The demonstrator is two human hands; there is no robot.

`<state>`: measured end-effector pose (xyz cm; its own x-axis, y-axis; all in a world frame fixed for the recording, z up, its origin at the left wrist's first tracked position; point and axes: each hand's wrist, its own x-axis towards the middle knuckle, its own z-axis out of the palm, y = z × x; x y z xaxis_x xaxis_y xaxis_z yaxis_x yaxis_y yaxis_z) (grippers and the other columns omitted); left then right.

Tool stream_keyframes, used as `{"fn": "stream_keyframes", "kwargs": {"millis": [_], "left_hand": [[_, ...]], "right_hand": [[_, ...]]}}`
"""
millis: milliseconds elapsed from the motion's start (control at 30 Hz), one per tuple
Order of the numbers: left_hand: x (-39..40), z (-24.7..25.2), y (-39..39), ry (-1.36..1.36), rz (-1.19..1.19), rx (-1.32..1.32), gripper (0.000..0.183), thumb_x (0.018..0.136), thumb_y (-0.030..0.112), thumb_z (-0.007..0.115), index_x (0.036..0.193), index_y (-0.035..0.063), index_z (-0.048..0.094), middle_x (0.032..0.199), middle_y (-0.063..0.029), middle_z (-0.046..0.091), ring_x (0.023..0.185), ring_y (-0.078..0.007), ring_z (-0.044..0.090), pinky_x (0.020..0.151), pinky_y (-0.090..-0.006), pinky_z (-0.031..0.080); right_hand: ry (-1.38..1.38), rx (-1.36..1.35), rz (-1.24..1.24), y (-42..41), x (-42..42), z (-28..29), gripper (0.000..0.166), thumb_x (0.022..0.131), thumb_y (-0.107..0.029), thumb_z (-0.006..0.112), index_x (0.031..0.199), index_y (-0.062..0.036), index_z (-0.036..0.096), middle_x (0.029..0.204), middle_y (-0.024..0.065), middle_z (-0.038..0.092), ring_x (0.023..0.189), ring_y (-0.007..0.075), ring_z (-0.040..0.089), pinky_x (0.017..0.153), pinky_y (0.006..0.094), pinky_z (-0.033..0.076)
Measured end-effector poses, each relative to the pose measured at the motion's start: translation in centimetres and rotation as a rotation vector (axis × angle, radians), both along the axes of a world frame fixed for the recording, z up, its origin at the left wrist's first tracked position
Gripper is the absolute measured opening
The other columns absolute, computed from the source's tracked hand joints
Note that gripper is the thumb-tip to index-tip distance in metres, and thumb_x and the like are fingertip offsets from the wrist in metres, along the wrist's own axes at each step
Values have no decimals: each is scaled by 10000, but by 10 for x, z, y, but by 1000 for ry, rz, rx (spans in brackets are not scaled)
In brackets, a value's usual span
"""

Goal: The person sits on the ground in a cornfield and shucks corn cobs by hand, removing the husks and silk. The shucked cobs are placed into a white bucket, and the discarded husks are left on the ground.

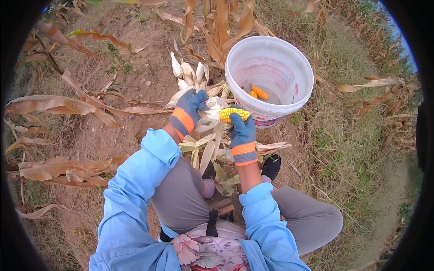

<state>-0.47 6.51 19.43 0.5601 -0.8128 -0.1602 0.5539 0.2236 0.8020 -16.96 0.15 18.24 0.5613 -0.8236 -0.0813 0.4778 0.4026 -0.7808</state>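
Note:
My right hand (242,130), in a grey glove with an orange cuff, grips a yellow corn cob (234,115) whose kernels are bare. At the cob's left end, pale dry husk (211,110) is bunched, and my gloved left hand (190,105) holds it. Just beyond the cob stands a white plastic bucket (307,73). Inside it lie a few bare orange cobs (259,92). Past my left hand, several ears in pale husks (188,73) lie heaped on the soil.
Loose husks (206,149) lie below my hands, between my feet. Dry corn stalks (217,27) rise behind the bucket. Long dry leaves (61,106) reach in from the left. Dry grass (346,152) covers the ground on the right. My shoe (271,166) is near the bucket.

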Motion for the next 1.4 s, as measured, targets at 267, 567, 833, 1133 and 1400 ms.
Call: {"fn": "stream_keyframes", "kwargs": {"millis": [267, 567, 833, 1133, 1400], "left_hand": [[-27, 25, 1, -870, -361, 409, 580, 693, 320, 743, 1106, -27, 531, 912, -55, 597, 765, -99, 534, 661, -221, 447], [-41, 30, 2, -1190, -523, 526, 577, 651, 317, 744, 1090, -13, 570, 949, -160, 637, 822, -196, 593, 782, -320, 457], [-49, 32, 5, -1027, -616, 593, 319, 712, 233, 684, 936, 17, 614, 816, -99, 643, 705, -172, 567, 640, -321, 442], [-63, 34, 14, -1393, -711, 305, 263, 775, 217, 626, 920, -1, 596, 866, -182, 583, 740, -307, 563, 669, -375, 442], [-107, 0, 20, -1225, -1025, 141, 547, 751, 188, 621, 1256, 72, 446, 1285, -156, 400, 1157, -313, 439, 940, -373, 387]], "right_hand": [[-193, 62, -12, -7, -16, 1, 268, 833, -70, 574, 1083, 13, 523, 981, 72, 575, 887, 152, 557, 810, 281, 446], [5, -50, 13, 0, -22, 4, 312, 821, -96, 597, 1101, 9, 510, 979, 58, 562, 872, 129, 540, 783, 261, 440], [81, -111, 3, -2, -19, 3, 331, 819, -130, 599, 1104, 2, 494, 947, 49, 542, 845, 131, 528, 746, 267, 449], [32, 17, 37, -21, -37, 24, 297, 838, -161, 595, 1074, -2, 513, 960, 56, 544, 834, 118, 536, 732, 254, 456], [477, -768, -324, -65, -34, 98, 426, 762, -163, 647, 1111, 27, 494, 993, 127, 555, 873, 177, 546, 796, 301, 449]]}}
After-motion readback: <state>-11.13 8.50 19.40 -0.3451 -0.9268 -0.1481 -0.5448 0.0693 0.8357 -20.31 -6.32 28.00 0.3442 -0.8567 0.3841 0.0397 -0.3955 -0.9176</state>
